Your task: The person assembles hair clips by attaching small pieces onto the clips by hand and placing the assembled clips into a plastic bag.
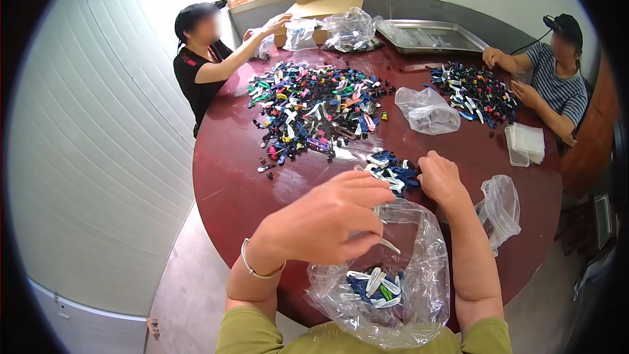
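My left hand [331, 218] hovers over an open clear plastic bag [429, 275], thumb and fingers apart. A thin white hair clip [390, 246] is just under the thumb tip; whether it touches the thumb I cannot tell. Inside the bag lie white, dark blue and green snap hair clips [377, 288]. My right hand [440, 177] is at the right edge of a small pile of white and blue hair clips [393, 174]. Its fingers are curled and their tips are hidden, so what they hold does not show.
A big mixed heap of hair clips [314, 108] covers the round table [229, 151]. One co-worker [203, 59] reaches toward bags at the back; another [557, 79] sits by a second heap [475, 89]. Plastic bags [427, 110], clear boxes [526, 144] and a metal tray [432, 36] stand around.
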`<state>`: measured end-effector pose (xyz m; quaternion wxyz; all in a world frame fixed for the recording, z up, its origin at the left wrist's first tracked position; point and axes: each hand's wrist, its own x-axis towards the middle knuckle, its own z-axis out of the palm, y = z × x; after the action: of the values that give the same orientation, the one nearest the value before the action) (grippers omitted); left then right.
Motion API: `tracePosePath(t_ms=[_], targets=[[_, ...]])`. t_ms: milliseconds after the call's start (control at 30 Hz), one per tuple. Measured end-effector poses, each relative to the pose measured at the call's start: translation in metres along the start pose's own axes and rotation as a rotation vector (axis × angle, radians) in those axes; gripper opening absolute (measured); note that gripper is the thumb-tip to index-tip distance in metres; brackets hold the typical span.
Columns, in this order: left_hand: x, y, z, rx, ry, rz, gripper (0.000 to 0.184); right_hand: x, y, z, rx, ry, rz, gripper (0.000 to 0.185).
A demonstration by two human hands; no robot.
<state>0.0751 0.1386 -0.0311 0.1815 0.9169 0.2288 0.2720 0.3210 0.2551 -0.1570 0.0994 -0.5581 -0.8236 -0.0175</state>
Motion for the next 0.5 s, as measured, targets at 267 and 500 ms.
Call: tracePosePath(t_ms=[267, 500], targets=[[0.0007, -0.0003, 0.0104, 0.154, 0.085, -0.021, 0.029, 0.0008, -0.0002, -0.0001, 0.046, 0.019, -0.006, 0.006], [-0.0027, 0.0038, 0.0015, 0.086, -0.097, -0.357, 0.02, 0.0038, -0.0031, -0.0006, 0.069, 0.067, 0.042, 0.007]])
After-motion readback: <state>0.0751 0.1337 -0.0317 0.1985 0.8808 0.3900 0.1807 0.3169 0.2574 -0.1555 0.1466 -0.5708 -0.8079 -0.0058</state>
